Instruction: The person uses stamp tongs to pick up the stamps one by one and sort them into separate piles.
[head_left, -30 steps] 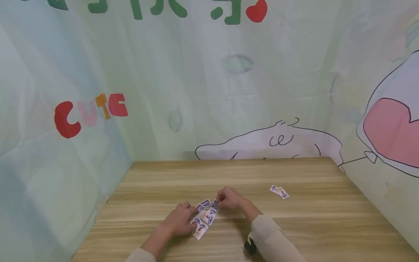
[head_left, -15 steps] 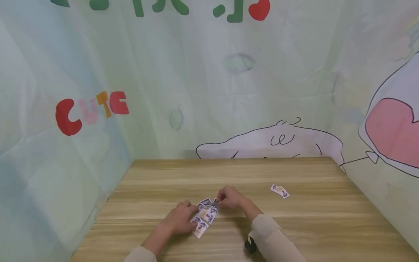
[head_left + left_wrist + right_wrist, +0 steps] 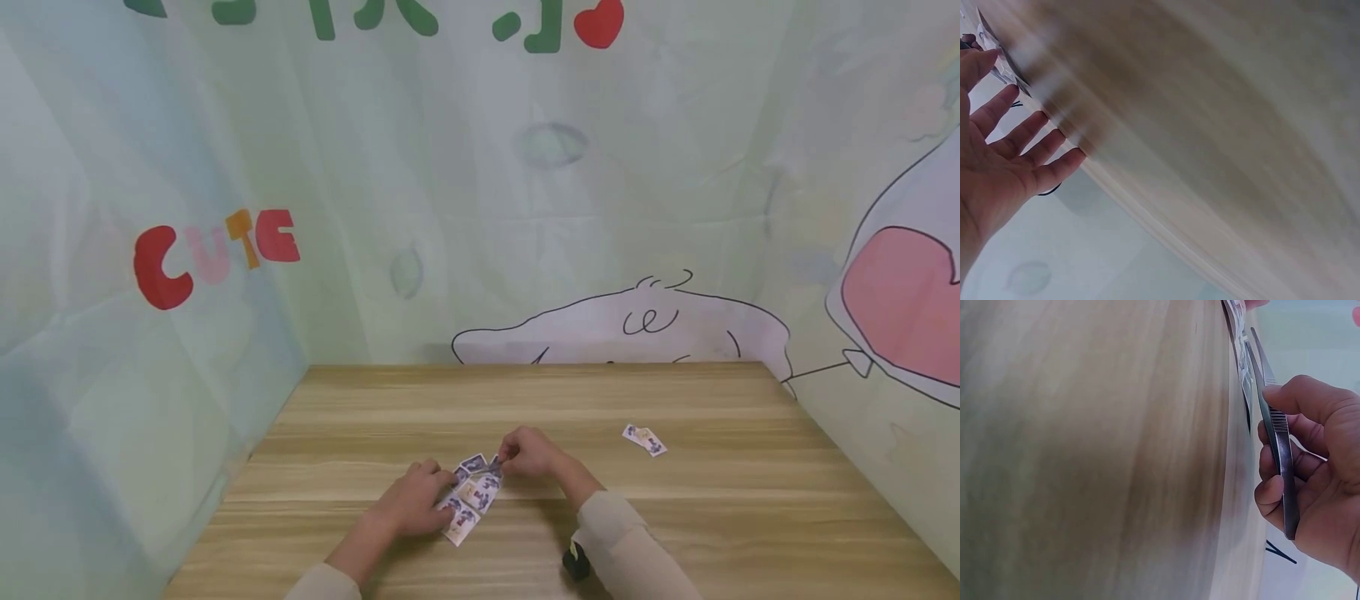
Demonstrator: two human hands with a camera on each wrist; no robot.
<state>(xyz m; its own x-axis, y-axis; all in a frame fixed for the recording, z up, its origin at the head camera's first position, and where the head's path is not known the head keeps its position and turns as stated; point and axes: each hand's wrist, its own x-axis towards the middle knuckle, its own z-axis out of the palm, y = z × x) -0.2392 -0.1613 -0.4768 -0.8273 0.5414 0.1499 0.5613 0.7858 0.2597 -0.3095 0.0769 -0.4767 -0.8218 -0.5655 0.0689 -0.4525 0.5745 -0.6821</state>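
Several small printed cards or stickers [image 3: 480, 492] with cartoon pictures lie grouped on the wooden table, partly overlapping. My left hand [image 3: 416, 500] rests at their left side, thumb and fingertips touching the edges. In the left wrist view, the fingers of that hand [image 3: 1010, 153] are spread and nearly straight. My right hand [image 3: 528, 452] is at the far right corner of the group. It grips metal tweezers [image 3: 1280, 434], whose slim tips point toward the cards and stand slightly apart. Whether the tips touch a card is hard to tell.
Two more printed pieces [image 3: 645, 440] lie overlapping toward the right back of the wooden table [image 3: 420, 400]. A small black object [image 3: 576, 562] sits by the right sleeve. Printed fabric [image 3: 360, 250] hangs along the table's back and sides.
The head view has shifted very slightly. Both hands and the cards stay in almost the same place, and the tweezers remain in my right hand.
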